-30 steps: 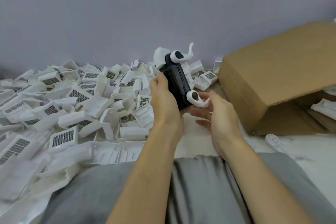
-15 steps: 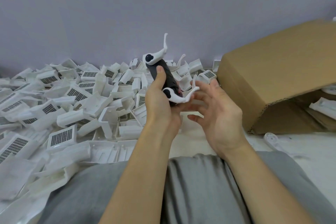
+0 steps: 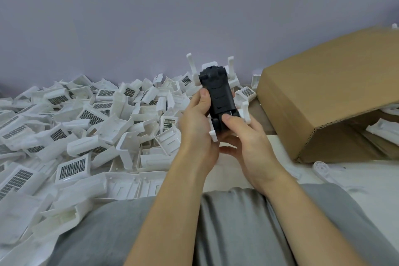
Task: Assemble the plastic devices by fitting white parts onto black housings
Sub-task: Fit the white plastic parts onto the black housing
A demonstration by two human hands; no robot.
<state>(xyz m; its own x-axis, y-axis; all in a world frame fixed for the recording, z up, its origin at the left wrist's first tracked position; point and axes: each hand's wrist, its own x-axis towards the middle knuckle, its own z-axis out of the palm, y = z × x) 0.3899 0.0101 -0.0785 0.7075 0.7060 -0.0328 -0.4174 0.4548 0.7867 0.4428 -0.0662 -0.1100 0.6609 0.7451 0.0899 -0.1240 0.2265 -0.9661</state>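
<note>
A: Held where, that long black plastic housing [image 3: 220,95]?
B: Lifted off the surface, above the lap, between both hands, in front of the heap of white plastic grille-faced parts [image 3: 86,119] toward the surface's left edge.

A: Left hand [image 3: 197,123]?
B: Curled round the housing's left flank, thumb laid along the side. Likely there as a clamp, steadying the body.

A: Right hand [image 3: 244,136]?
B: Cupped under the near end, thumb pressed down on the black face just below a seam. Probably pushing something home or checking the seat; impossible to say which.

A: Long axis?
B: Running away from the body, far end tipped up toward the wall. Broad black face turned up to the camera.

A: White pieces already on?
B: Two white plastic prongs [image 3: 230,69] standing up at the far end, one each side; white plastic tabs [image 3: 246,110] flaring out beside the near end. Seemingly fitted, though the joints sit hidden behind fingers.

A: Anything else nearby?
B: Tipped brown cardboard box [image 3: 323,93] toward the right edge, open side facing forward, more white parts inside. Small white round-headed plastic piece [image 3: 321,167] lying loose near its mouth.
</note>
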